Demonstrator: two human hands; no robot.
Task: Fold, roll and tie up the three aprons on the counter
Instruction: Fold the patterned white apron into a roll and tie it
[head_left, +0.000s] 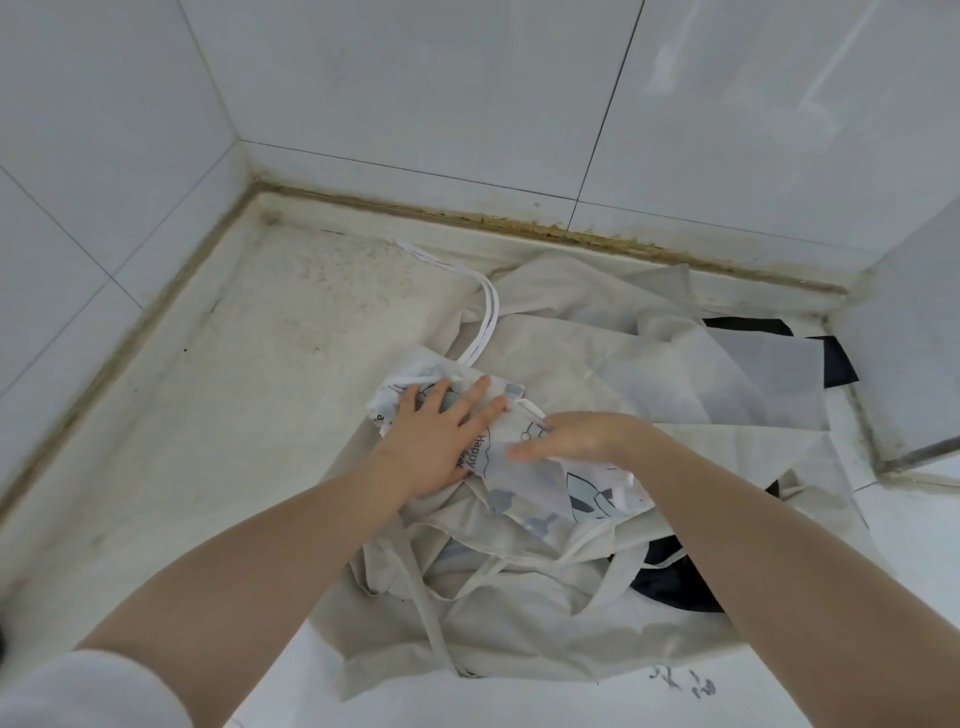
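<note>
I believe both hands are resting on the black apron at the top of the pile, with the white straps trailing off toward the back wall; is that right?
Not quite. In the head view the left hand and right hand rest on the white printed apron, not the black one. The black apron lies underneath the beige apron, only partly showing. The white straps do trail toward the back wall.

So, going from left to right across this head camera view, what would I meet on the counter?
Bare speckled counter → white tie straps → left hand pressing flat on the printed white apron → right hand on the same apron → beige apron → black apron → grey corner block.
</note>
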